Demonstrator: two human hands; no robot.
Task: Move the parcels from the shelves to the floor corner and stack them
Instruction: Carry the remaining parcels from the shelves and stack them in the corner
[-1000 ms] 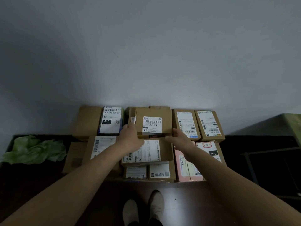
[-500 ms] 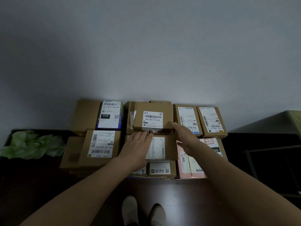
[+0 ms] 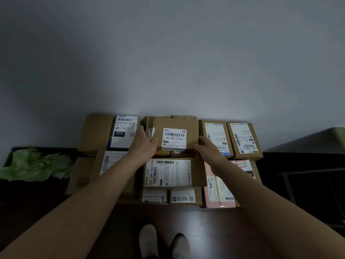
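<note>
Currently: parcel 502-602-12-812 (image 3: 176, 135), topmost on the stack (image 3: 168, 173) against the wall (image 3: 168, 62). Flanked by left hand (image 3: 144, 142) and right hand (image 3: 207, 148), fingers straight, pressed to its sides. Step, judged: squaring placement. Next: release cleanly, fetch another.

Both arms bare, stretched forward, converging. Left forearm (image 3: 93, 193) enters from lower left, right forearm (image 3: 261, 199) from lower right. Left hand (image 3: 143, 144): fingers straight, pointing away, thumb spread inward. Right hand (image 3: 209, 148): fingers straight, angled inward, palm toward the left.
</note>
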